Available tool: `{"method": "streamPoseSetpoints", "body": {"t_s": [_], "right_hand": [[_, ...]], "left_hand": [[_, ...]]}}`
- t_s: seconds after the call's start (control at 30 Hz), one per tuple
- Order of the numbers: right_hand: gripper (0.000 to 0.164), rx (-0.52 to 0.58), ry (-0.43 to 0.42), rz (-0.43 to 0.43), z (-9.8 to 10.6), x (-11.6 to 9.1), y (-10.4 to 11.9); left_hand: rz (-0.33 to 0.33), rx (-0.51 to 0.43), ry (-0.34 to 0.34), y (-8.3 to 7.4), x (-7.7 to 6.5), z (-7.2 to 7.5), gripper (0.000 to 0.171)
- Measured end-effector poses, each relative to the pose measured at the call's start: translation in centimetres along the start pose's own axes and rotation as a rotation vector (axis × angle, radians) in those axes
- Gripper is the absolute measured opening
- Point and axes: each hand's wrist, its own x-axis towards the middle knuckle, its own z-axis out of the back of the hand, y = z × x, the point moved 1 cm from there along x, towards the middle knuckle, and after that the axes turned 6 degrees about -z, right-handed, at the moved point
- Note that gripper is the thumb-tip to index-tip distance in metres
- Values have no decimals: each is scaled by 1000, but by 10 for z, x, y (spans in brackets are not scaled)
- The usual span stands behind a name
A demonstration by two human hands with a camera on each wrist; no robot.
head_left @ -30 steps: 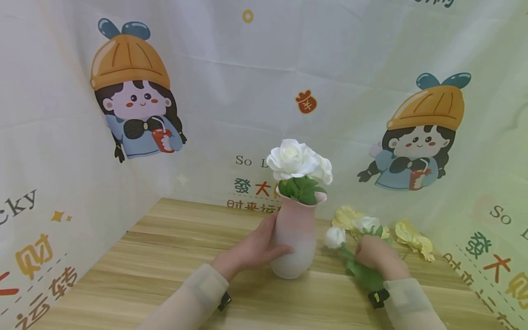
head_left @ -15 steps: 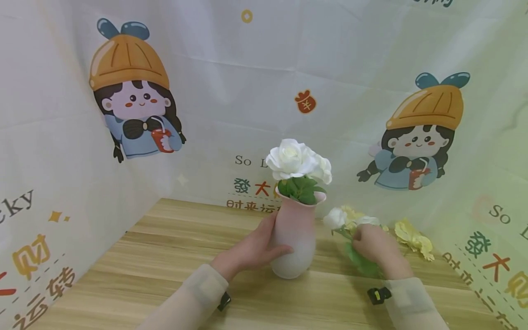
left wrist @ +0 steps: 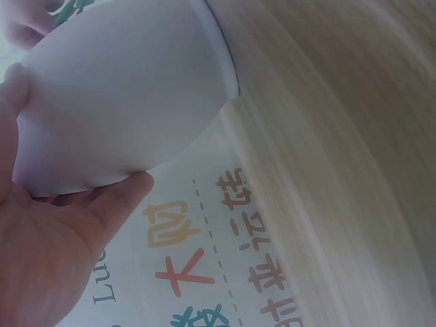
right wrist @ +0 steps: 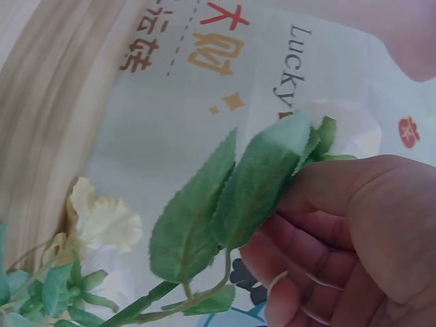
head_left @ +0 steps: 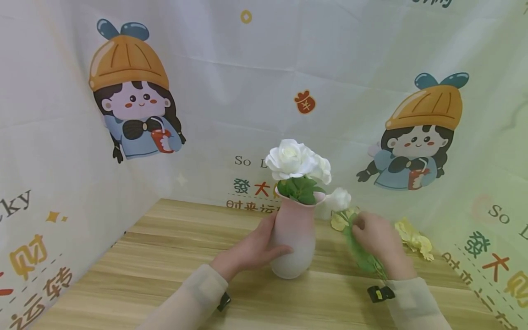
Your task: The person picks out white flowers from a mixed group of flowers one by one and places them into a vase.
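Note:
A pink-to-white vase (head_left: 294,238) stands upright on the wooden table. White roses (head_left: 290,160) with green leaves fill its mouth. My left hand (head_left: 249,250) grips the vase's left side, thumb across the front and fingers behind; in the left wrist view the fingers curve along the vase wall (left wrist: 129,102). To the right, my right hand (head_left: 381,240) pinches a white rose (head_left: 339,199) by its stem, just under the bloom. The bloom is near the vase rim. Serrated leaves (right wrist: 262,180) hang beside the fingers in the right wrist view, where the bloom is partly hidden.
Yellow flowers (head_left: 414,238) lie at the table's back right, and another yellow bloom (head_left: 339,221) shows behind the held rose. In the right wrist view a pale flower (right wrist: 109,269) lies at lower left. A printed cloth (head_left: 231,101) walls in the table.
My right hand has lifted the white rose up from among the flowers on the table, its bloom rising toward the vase rim. My left hand and the vase have stayed put.

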Motion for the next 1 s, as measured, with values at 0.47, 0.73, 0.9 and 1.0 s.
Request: {"method": "streamPoseSetpoints", "body": {"t_s": [0.47, 0.73, 0.9, 1.0], "right_hand": [[20, 73, -126, 11, 23, -6, 15], [19, 97, -191, 6, 30, -9, 18], [17, 105, -230, 18, 31, -10, 21], [17, 119, -253, 29, 33, -11, 22]], "left_hand": [[-21, 5, -8, 1, 0, -1, 99], [-19, 0, -9, 2, 1, -1, 99], [-11, 2, -8, 1, 0, -1, 99], [-6, 4, -5, 1, 0, -1, 100]]}}
